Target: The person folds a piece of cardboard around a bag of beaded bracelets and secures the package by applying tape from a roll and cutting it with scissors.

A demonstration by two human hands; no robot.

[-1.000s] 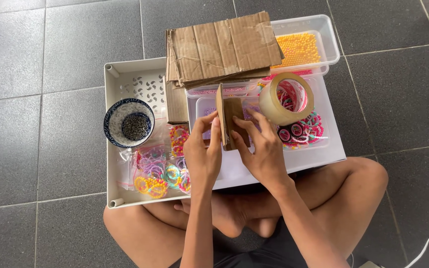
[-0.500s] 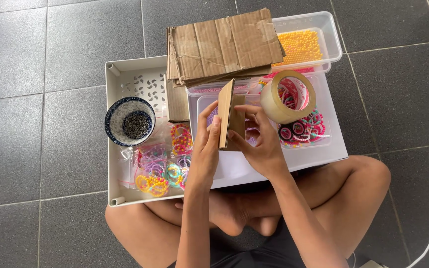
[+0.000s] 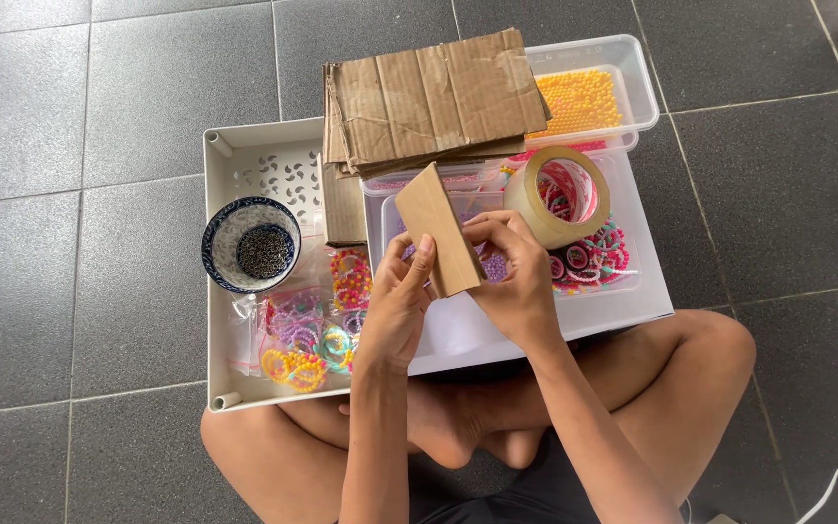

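Note:
A small folded piece of brown cardboard (image 3: 441, 225) is held between both hands above a clear plastic box (image 3: 623, 301). My left hand (image 3: 398, 303) grips its lower left edge with the thumb up along the side. My right hand (image 3: 516, 277) pinches its right side from above. A roll of clear tape (image 3: 557, 196) rests on the box just right of my right hand, over colourful bead bracelets (image 3: 598, 254).
A stack of flattened cardboard pieces (image 3: 434, 99) lies behind the hands. A clear tub of orange beads (image 3: 582, 97) sits at the back right. A blue-patterned bowl of small dark pieces (image 3: 250, 244) and bagged bracelets (image 3: 307, 335) lie in a white tray (image 3: 220, 320). Grey floor tiles surround it.
The cardboard piece has turned from nearly edge-on to showing its flat face, tilted left. Both hands shifted their grip slightly around it.

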